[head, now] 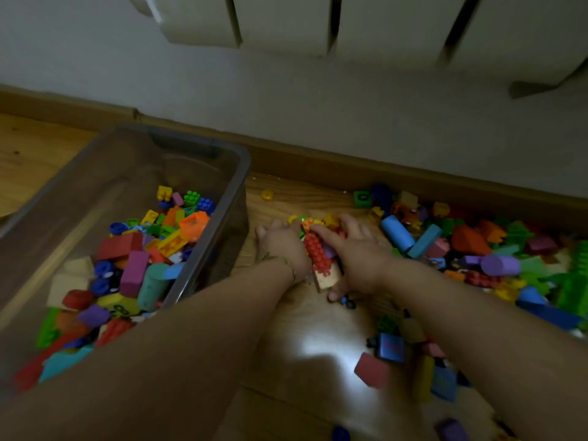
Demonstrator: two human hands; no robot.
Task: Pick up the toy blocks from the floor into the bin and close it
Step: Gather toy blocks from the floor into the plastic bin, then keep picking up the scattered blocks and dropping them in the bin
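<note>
A clear plastic bin (pixel 237 186) stands on the floor at the left, partly filled with coloured blocks, with no lid on it. Both my hands are together on the floor just right of the bin. Between them sits a small cluster of blocks: a red studded brick (pixel 316 251), a cream block (pixel 327 278) and some orange and yellow pieces. My left hand (pixel 283 246) cups the cluster from the left. From the right, my right hand (pixel 356 249) curls over it, its thumb under the cream block. A big pile of loose blocks (pixel 483 253) lies to the right.
A wall with a wooden skirting board (pixel 350 167) runs behind the bin and the pile, with a radiator (pixel 286 23) above. More blocks lie near me at lower right, among them a dark red one (pixel 370 370) and a blue one (pixel 390 346). A yellow ring (pixel 267 195) lies by the bin.
</note>
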